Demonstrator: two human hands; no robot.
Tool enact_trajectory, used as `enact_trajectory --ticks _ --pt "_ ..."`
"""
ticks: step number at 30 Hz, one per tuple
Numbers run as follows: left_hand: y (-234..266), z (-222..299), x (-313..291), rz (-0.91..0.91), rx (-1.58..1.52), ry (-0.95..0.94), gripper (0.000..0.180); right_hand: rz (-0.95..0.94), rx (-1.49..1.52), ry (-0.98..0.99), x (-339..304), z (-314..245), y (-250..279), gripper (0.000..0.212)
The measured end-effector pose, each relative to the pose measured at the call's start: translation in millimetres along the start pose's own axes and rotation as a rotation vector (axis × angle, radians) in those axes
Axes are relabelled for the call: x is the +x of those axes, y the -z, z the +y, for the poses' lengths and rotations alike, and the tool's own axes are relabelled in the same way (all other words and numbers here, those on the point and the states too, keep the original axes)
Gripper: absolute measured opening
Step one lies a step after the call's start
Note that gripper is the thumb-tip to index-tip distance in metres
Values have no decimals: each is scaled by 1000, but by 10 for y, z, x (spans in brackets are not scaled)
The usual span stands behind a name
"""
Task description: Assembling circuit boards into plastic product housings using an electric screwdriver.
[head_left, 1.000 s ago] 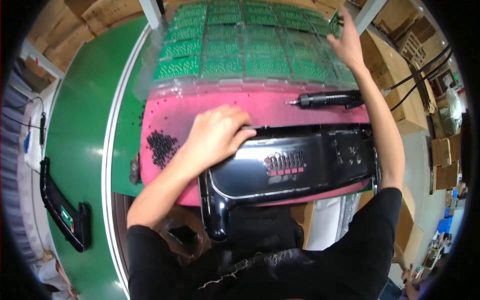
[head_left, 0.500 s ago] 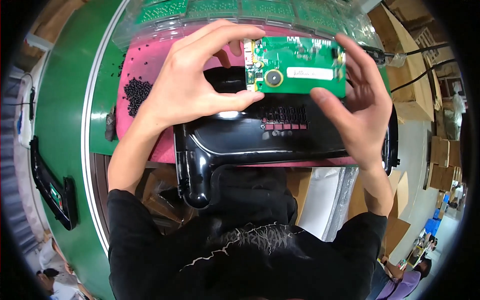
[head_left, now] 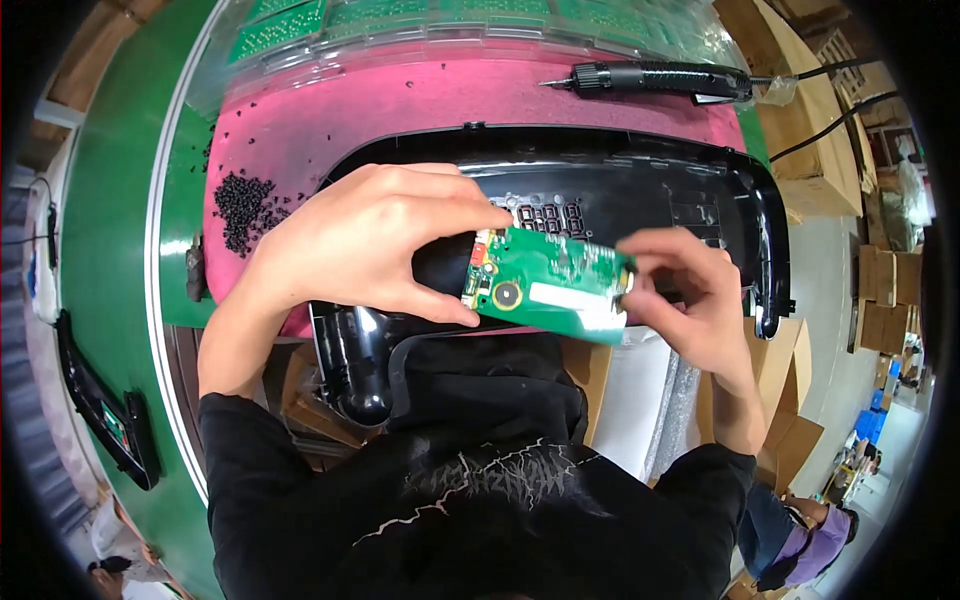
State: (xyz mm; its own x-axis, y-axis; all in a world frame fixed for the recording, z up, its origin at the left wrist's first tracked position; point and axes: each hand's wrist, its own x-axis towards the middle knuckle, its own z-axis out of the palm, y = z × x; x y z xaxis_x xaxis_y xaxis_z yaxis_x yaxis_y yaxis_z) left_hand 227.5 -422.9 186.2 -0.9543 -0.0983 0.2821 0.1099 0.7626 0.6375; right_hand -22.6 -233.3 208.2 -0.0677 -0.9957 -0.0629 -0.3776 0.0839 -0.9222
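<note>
A green circuit board (head_left: 560, 275) with a round black buzzer and a white label is held over the near edge of a glossy black plastic housing (head_left: 640, 160). My left hand (head_left: 370, 240) grips the board's left end between thumb and fingers. At the other end my right hand (head_left: 690, 290) pinches the board's right edge. The board tilts, its right end lower in the picture. Behind it, the housing lies on a pink mat (head_left: 400, 100) and shows a digit-shaped display window (head_left: 548, 218), partly covered by the board and my left hand.
A black electric screwdriver (head_left: 650, 80) lies at the mat's far right, its cable running right. Small black screws (head_left: 240, 210) are heaped at the mat's left. Clear plastic trays (head_left: 480, 30) with green boards stand behind. Another black housing (head_left: 105, 410) rests on the green table at far left.
Both hands have brought the board down nearer to me and a little left, tilting it. The screwdriver and the housing's far rim now show.
</note>
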Motion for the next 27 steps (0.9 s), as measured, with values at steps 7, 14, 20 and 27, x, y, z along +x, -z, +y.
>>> enact_trajectory --ticks 7,14,20,27 --pt "-6 -13 1 57 142 146 64 -77 -128 191 340 139 109 63" --pt "-17 28 29 34 156 332 63 -88 -399 286 524 236 105 57" --pt "-12 2 -7 27 221 318 60 -70 -394 252 564 215 28 57" --pt "21 -10 -17 19 229 303 61 -58 -455 246 582 161 -25 56"
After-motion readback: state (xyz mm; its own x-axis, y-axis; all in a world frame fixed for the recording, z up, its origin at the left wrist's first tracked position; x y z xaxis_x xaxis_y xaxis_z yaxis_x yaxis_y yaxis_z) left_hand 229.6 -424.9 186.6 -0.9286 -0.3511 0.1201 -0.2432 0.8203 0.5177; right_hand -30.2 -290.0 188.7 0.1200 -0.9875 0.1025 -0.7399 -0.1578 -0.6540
